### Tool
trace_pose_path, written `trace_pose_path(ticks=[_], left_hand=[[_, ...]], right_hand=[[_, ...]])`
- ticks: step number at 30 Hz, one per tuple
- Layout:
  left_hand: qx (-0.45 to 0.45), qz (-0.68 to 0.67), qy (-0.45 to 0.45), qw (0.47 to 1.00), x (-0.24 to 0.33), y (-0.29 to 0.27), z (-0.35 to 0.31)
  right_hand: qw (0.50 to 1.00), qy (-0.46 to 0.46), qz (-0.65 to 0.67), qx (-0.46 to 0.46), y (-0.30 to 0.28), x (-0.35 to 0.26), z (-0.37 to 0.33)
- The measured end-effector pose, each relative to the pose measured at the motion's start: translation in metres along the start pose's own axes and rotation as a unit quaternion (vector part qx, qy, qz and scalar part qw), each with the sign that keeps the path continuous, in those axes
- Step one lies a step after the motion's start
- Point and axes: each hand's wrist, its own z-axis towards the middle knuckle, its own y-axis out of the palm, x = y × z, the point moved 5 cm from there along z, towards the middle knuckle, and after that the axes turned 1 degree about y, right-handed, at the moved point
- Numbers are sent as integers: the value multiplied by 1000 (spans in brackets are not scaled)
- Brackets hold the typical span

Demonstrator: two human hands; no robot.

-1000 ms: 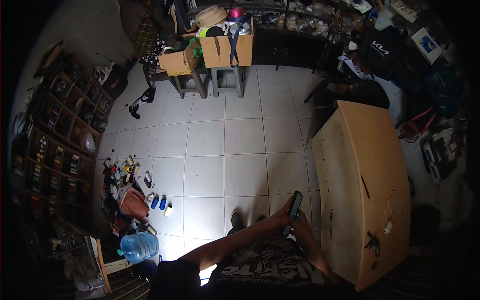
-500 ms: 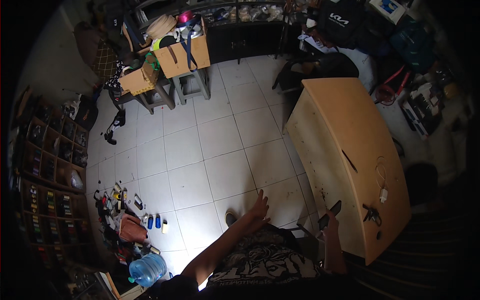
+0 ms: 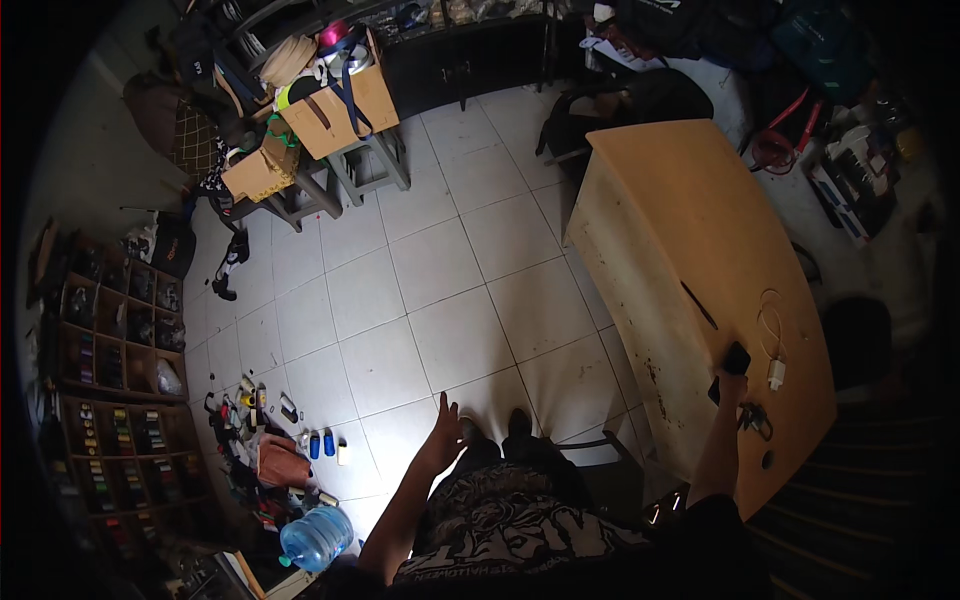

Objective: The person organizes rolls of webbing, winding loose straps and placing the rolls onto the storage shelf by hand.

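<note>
Your hands are well apart: the right hand (image 3: 734, 385) is wrapped around the middle of a dark smartphone (image 3: 736, 357), while the left hand (image 3: 441, 437), at about 8 o'clock from it, hangs over the tiled floor (image 3: 430, 265) with its fingers loosely extended and nothing seen in them. The smartphone is over the top of the wooden desk (image 3: 680, 200); you can't tell from this view whether it touches the surface. Expect it to be light, stiff and flat, with a smooth, perhaps slippery face and glass that a drop could crack, so hold it by its long edges near the middle, clear of the screen. Around it on the desktop, a white charger (image 3: 776, 376) lies near 4 o'clock, a dark tangled bundle (image 3: 756, 422) at 5, and a slim dark strip (image 3: 699, 305) at 11. Farther out, taken from the middle of your view, a blue water jug (image 3: 317, 540) lies at 7 o'clock and a cardboard box (image 3: 345, 110) sits at 11. A second ago both hands met at the smartphone; half a second ago it showed against the desk's side panel, and now it shows against the top.
</note>
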Motion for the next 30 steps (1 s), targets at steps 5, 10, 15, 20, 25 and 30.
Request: trace_pose_path(ticks=[5, 10, 15, 20, 25, 30], left_hand=[[112, 17, -77, 991, -18, -41, -22], [169, 108, 0, 980, -50, -92, -23], [304, -12, -52, 951, -24, -84, -18], [341, -3, -89, 936, -30, -104, -2], [358, 61, -116, 925, -20, -113, 15], [331, -29, -111, 936, 25, -126, 42]], right_hand=[[998, 31, -15, 48, -3, 4, 11], [997, 60, 14, 51, 3, 7, 36], [992, 123, -7, 25, 14, -1, 35], [994, 105, -23, 35, 10, -7, 29], [987, 105, 41, 116, -5, -31, 31], [966, -40, 56, 248, -21, -156, -23]])
